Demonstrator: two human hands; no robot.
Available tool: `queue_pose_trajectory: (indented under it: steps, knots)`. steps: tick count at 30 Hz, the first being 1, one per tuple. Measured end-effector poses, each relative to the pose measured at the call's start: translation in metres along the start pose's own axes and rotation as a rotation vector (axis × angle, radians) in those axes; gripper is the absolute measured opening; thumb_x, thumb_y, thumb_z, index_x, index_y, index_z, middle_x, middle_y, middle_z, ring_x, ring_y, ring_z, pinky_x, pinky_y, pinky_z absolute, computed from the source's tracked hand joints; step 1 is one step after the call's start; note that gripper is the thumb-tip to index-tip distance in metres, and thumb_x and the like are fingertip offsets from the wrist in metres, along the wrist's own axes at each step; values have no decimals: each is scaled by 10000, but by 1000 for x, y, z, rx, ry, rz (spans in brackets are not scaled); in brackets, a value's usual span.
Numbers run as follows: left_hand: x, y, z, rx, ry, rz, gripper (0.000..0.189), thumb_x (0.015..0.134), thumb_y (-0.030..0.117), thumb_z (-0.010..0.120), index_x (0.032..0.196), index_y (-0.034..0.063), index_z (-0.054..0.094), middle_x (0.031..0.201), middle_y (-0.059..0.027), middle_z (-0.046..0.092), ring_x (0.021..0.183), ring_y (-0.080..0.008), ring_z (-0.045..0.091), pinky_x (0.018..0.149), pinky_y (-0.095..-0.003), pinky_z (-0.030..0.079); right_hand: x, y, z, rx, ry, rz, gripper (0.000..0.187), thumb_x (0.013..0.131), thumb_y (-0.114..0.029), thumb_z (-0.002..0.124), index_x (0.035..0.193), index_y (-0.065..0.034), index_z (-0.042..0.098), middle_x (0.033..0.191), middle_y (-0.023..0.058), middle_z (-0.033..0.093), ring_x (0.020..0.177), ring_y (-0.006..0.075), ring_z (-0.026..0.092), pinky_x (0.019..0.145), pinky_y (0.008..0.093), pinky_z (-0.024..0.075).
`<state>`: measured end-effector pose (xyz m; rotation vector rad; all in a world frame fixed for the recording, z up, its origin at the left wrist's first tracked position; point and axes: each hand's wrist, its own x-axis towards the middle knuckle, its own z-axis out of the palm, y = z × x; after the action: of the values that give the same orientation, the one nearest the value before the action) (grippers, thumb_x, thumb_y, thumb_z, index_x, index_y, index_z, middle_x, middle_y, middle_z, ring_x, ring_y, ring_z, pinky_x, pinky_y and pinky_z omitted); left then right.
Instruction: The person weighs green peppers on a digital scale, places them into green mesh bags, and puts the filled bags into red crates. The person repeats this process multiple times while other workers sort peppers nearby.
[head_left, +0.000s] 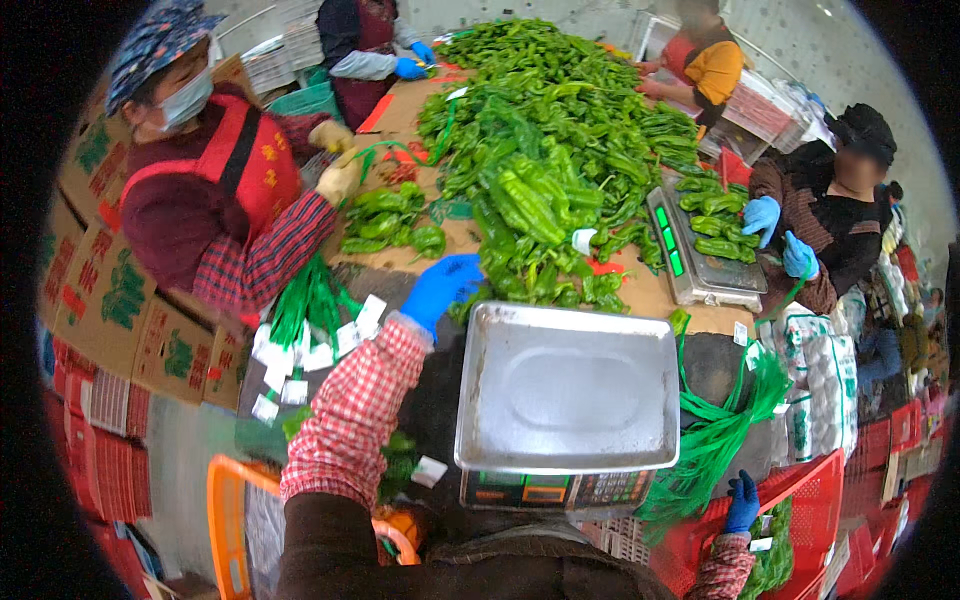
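My left hand (442, 292), in a blue glove, reaches to the near left edge of a large heap of green peppers (555, 127); its fingertips are partly hidden, so a hold cannot be made out. My right hand (742, 501), also blue-gloved, is low at the right over a red plastic crate (814, 487) holding green net bags of peppers (772, 555); its fingers are apart with nothing seen in them. Between my hands an empty metal tray (570, 390) rests on a digital scale (555, 491). Bundles of green net bags (720, 427) hang beside it.
A person at the left (232, 165) handles green netting. A co-worker at the right (832, 202) works by another scale (705, 255) with peppers. Two more people stand at the far end. Tagged green nets (307, 307) lie left, above an orange basket (225, 525).
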<state>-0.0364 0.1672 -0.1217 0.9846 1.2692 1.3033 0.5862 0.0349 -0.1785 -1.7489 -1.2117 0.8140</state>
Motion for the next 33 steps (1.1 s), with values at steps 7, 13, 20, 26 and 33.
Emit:
queue_pose_trajectory:
  steps: [7,13,20,26,33]
  knots:
    - [215,-27,-43,97,236,-47,556,704,382,590,1113,25,471,1050,-114,535,860,-236,531,721,-334,432,-5,6,6,-325,159,64,210,806,-106,510,993,-17,544,768,65,579,630,112,542,526,223,430]
    - [298,-6,-43,209,286,-303,624,601,467,658,968,-29,560,910,-171,553,755,-258,514,626,-371,402,-11,2,11,-393,231,88,179,787,-134,546,886,9,587,656,62,585,549,111,544,470,220,414]
    - [182,111,47,-235,-378,145,263,801,120,449,1010,-29,508,535,44,328,452,-51,302,425,-190,246,-8,-5,5,-762,114,114,237,792,-248,506,869,-46,602,772,133,603,705,239,593,616,333,445]
    - [89,189,98,-580,-691,377,182,826,78,420,957,-38,469,521,41,255,444,-53,251,424,-200,220,-2,-7,9,-409,123,129,205,811,-200,489,893,-50,603,700,98,602,626,144,572,561,272,432]
    - [-36,129,125,-949,-253,319,144,855,85,388,713,60,392,527,21,240,473,-86,246,432,-224,222,2,-7,14,-108,101,90,195,817,-153,487,929,-33,592,725,60,597,629,108,549,556,226,430]
